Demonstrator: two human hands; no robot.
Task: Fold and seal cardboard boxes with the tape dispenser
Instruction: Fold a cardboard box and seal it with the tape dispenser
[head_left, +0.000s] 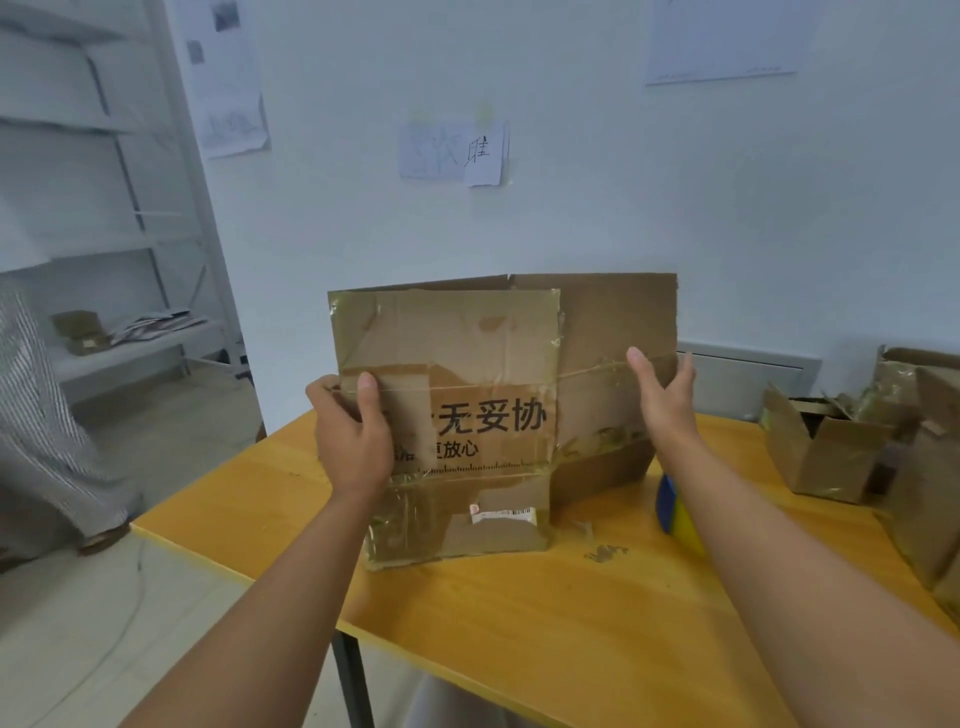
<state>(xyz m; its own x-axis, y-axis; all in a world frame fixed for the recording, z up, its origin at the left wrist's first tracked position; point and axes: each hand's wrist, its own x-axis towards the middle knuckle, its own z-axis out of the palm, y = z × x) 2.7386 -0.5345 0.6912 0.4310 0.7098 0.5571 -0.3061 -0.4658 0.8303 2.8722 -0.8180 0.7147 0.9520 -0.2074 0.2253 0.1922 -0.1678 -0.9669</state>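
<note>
Above the table, the flattened box stands upright between both hands, left hand pinching its left edge, right hand spread against the right panel.

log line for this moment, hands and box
stage: unfolding | flattened cardboard box: upright on table | left hand: grips left edge | right hand: open, against right panel | blue-yellow object: behind right forearm

Packing or storage room.
White metal shelving, paper notices taped to the wall, worn cardboard boxes on a yellow worktop.
</note>
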